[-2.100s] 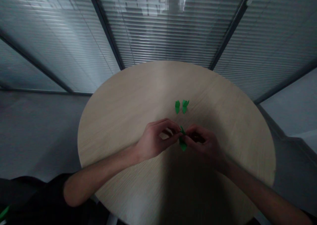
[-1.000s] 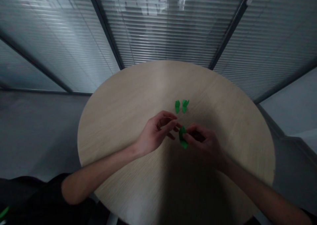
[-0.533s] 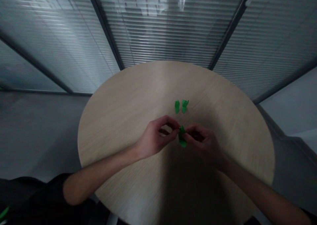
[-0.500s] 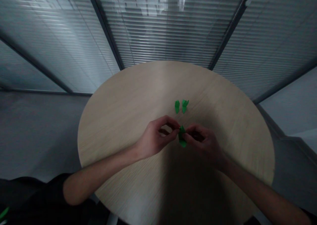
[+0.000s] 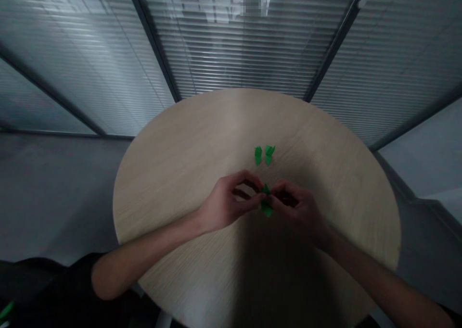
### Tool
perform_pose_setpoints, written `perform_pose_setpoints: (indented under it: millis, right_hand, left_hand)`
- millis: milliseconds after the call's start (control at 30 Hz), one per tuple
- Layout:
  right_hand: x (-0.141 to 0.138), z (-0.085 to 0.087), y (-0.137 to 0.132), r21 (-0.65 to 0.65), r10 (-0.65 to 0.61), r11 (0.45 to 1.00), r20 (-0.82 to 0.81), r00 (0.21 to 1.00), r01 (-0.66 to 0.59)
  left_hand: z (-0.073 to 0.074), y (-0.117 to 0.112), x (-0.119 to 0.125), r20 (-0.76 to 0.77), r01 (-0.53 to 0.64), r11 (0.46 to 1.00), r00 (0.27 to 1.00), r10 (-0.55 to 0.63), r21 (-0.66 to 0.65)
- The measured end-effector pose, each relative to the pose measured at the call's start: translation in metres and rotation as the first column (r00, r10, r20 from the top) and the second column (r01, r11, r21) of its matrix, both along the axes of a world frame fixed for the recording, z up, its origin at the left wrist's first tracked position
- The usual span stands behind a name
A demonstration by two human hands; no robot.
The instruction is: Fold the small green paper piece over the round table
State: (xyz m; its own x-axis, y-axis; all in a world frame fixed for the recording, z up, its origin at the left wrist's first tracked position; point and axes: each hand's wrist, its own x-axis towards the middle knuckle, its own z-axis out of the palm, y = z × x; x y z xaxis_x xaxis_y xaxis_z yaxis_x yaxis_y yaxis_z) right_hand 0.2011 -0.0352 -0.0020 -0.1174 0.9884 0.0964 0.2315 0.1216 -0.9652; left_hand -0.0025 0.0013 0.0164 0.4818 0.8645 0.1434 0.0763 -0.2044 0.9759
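Note:
Between my hands, above the table, is a small piece of folded green paper (image 5: 266,209) with a pointed top and a rounded lower end. My left hand (image 5: 231,200) pinches its left side with thumb and forefinger. From the right, my right hand (image 5: 298,208) grips the same paper between thumb and fingers. The fingertips cover the paper's middle. Just beyond my hands, two similar green folded papers lie side by side: a narrow one (image 5: 258,156) on the left and one with a flared tip (image 5: 269,155) on the right.
The round wooden table (image 5: 173,174) carries the papers, and my shadow falls across its near part. Behind it stand glass panels with blinds (image 5: 238,54) in dark frames. Something green (image 5: 6,310) shows at the lower left corner.
My left thumb and fingertips have shifted slightly right and now cover more of the held paper's middle. My right hand stays nearly still, as do the two papers lying on the table.

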Motion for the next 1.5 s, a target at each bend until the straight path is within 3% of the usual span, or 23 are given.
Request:
perform_pose_setpoints:
  millis: [267,667,1100,1500]
  right_hand:
    - [0.0001,-0.0014,0.0000,0.021,-0.014,1.000,0.033,0.999,0.013]
    - [0.0008,-0.0009,-0.0001,0.018,-0.020,1.000,0.051,0.998,0.019]
    - [0.0011,0.0010,-0.0002,-0.003,-0.003,1.000,-0.004,1.000,0.003]
    - [-0.0009,0.0019,-0.0015,-0.019,0.026,0.999,-0.014,1.000,-0.027]
  left_hand:
    - [-0.0020,-0.0008,-0.0007,-0.011,-0.053,0.998,0.999,0.053,0.018]
    - [-0.0033,0.0011,-0.0021,-0.045,-0.037,0.997,0.998,0.041,0.072]
    - [-0.0050,0.0011,-0.0023,-0.006,-0.006,1.000,1.000,0.006,0.014]
    - [-0.0039,0.0006,0.0012,0.060,-0.041,0.998,0.997,0.044,-0.051]
